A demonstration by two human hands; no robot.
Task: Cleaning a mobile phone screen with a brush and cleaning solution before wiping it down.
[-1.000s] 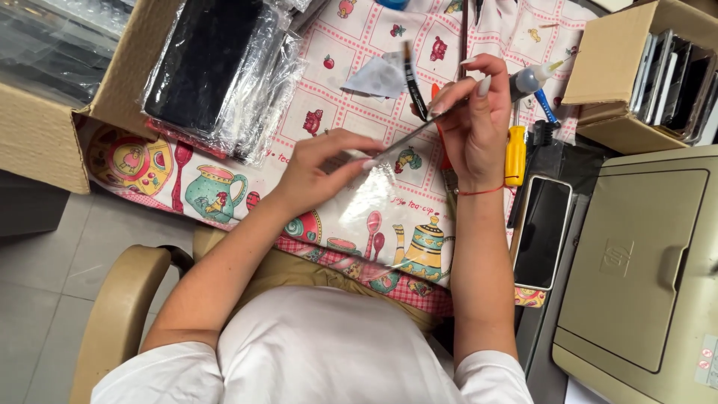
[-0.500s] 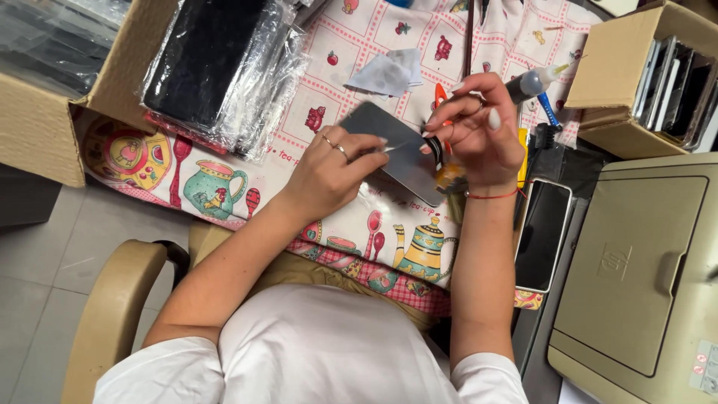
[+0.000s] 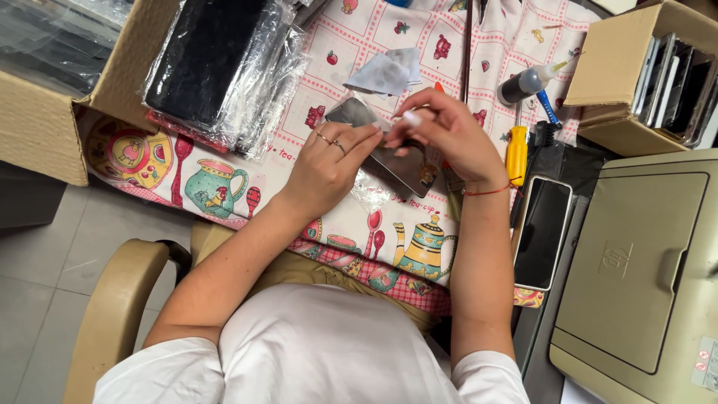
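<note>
Since half a second ago, panel (image 3: pixel 389 153) lies lower and flatter at frame centre on our tablecloth (image 3: pixel 344 60). Left hand (image 3: pixel 325 168) pins its near edge; right hand (image 3: pixel 441 135) pinches something pale at its top. Step: peeling film, we judge. Next needs a steady pull.
</note>
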